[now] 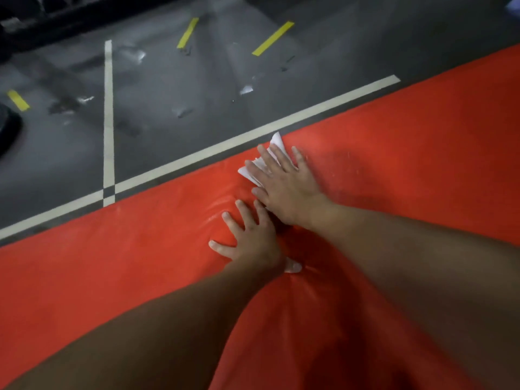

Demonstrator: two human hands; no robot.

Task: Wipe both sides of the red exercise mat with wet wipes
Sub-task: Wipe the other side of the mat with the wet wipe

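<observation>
**Both hands flat on red mat as wipe reached its far edge**

A red exercise mat (pixel 394 142) filled the lower half of the head-camera view, its far edge running from 9 o'clock up to 2 o'clock. Beyond it lay a grey floor (pixel 168 94) with dull scuffed patches. Two bare forearms reached in from 6 and 4 o'clock and met near the centre.

The right hand (pixel 287 190) lay palm down with fingers straight and spread, pointing to 11 o'clock. It gripped nothing and pressed a white wet wipe (pixel 277 142) flat against the mat. The left hand (pixel 250 240), just beside it at 7 o'clock, was also released and splayed. Its bare palm leaned on the mat and dented the cover into creases. The two hands touched or nearly touched at the right wrist.

The wipe sat hard against the mat's far edge, with one corner poking past the fingertips toward 12 o'clock. A small white scrap (pixel 293 267) showed under the left wrist; what it was could not be told.

Open red surface stretched toward 3 o'clock and 8 o'clock. A long white floor line (pixel 197 156) ran alongside the far edge, near but apart from it. A second white line (pixel 108 108) crossed it at 9 o'clock. Short yellow tape strips (pixel 273 38) marked the floor at 12 o'clock.
</observation>
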